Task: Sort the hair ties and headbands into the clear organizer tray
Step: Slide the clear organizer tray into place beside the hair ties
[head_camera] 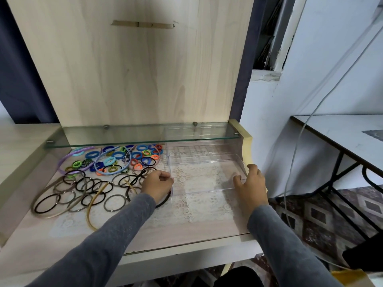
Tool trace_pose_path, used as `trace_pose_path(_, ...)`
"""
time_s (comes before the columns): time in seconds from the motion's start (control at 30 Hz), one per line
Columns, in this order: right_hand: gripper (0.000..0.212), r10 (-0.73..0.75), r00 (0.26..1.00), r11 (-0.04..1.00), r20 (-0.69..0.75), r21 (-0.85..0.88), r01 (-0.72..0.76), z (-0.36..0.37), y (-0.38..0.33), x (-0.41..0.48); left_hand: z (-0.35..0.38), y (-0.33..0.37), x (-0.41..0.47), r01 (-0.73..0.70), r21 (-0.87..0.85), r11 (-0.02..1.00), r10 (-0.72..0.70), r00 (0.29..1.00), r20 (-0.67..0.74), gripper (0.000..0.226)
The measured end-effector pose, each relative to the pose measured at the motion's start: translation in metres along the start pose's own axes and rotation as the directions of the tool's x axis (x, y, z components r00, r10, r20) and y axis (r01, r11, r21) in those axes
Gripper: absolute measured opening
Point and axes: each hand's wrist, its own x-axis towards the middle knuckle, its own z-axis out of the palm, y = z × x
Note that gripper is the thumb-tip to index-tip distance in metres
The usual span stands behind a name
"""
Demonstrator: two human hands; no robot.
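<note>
Clear organizer tray (207,190): rigid transparent plastic, rectangular, sits on a lace mat (199,206) at the counter's (186,230) right. Left hand (158,186) pinches its left wall, right hand (251,186) grips its right wall. Fuzzy coloured hair ties (116,160) and arched plastic headbands (68,162) heaped left of it.

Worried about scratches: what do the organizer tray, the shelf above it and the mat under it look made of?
Organizer tray: clear glossy plastic, probably; the mat shows through it. Shelf: glass, with a greenish edge. Mat: white lace or lace-print sheet, openwork pattern.
</note>
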Motion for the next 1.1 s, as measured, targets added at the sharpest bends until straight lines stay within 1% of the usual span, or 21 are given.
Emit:
trace_pose_path(0.1,0.039,-0.021,1.000,1.000,-0.015,0.003,0.021,0.001,0.000,-0.001,0.002,-0.002,-0.004,-0.070,0.119,0.990,0.074,0.997,-0.031,0.009)
trace_pose_path(0.2,0.037,-0.032,0.999,0.999,-0.036,0.003,0.032,0.002,0.000,-0.002,0.003,-0.002,-0.010,-0.122,0.173,0.977,0.132,0.990,-0.044,0.013)
trace_pose_path(0.33,0.037,-0.035,0.998,0.999,-0.049,-0.004,0.034,0.004,-0.002,-0.003,0.004,-0.002,-0.013,-0.167,0.268,0.949,0.186,0.981,-0.048,0.012)
trace_pose_path(0.5,0.040,-0.020,0.999,1.000,-0.027,-0.003,0.020,0.001,0.000,-0.003,0.003,0.001,-0.013,-0.214,0.445,0.870,0.246,0.969,-0.015,0.013)
trace_pose_path(0.7,0.040,-0.031,1.000,0.999,-0.003,0.029,0.031,0.000,0.006,-0.001,0.003,0.004,-0.013,-0.216,0.466,0.858,0.242,0.970,0.006,0.013)
trace_pose_path(0.87,0.041,-0.017,1.000,1.000,-0.002,0.019,0.017,-0.001,0.006,0.000,0.004,0.007,-0.013,-0.228,0.467,0.854,0.248,0.969,0.019,0.013)
trace_pose_path(1.0,0.042,-0.047,0.998,0.996,0.031,-0.079,0.050,0.002,0.009,0.001,0.003,0.007,-0.013,-0.240,0.486,0.840,0.257,0.966,0.033,0.015)
trace_pose_path(1.1,0.040,-0.015,1.000,1.000,0.000,-0.021,0.015,0.002,0.005,0.001,0.001,0.007,-0.013,-0.269,0.528,0.805,0.287,0.957,0.050,0.023)
